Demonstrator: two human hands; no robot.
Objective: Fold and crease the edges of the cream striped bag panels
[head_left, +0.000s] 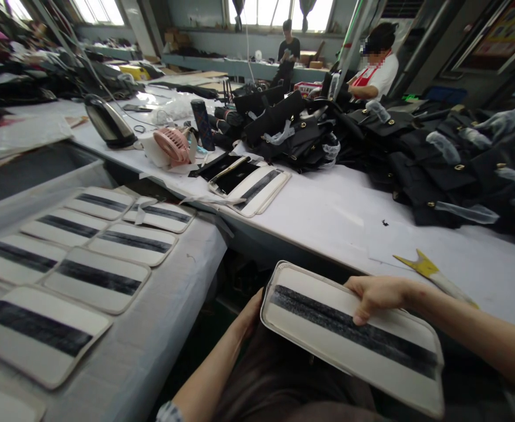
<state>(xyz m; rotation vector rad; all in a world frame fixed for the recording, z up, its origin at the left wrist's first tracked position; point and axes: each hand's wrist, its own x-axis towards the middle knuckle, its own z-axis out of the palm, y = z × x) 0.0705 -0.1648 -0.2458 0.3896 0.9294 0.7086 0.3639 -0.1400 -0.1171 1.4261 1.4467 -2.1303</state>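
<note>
One white panel (pixel 345 337) with a single black strip along its length is held tilted above the person's lap, close to the near edge of the long desk (pixel 328 205). The right hand (pixel 374 298) grasps it at the far long edge, thumb pressed on its upper face at the strip. The left hand (pixel 252 312) is at the panel's left end, mostly behind it (its fingers are hidden, so I cannot tell whether they grip). The panel therefore lies between the two hands, reaching well past the right one.

On the side desk (pixel 187 269), to the person's left, seven similar striped panels (pixel 97 278) lie in two rough rows, and two more pieces are cut off by the frame's edges. Another striped panel (pixel 257 190) rests on the long desk, the edge of at least one piece showing beneath it.

The long desk also carries one kettle (pixel 110 122), one pink fan (pixel 173 146), one dark cylinder (pixel 202 125) and one yellow-ended tool (pixel 429 272) beyond the right forearm. The black bags (pixel 416 170) overlap too much to count. Two people stand farther back.
</note>
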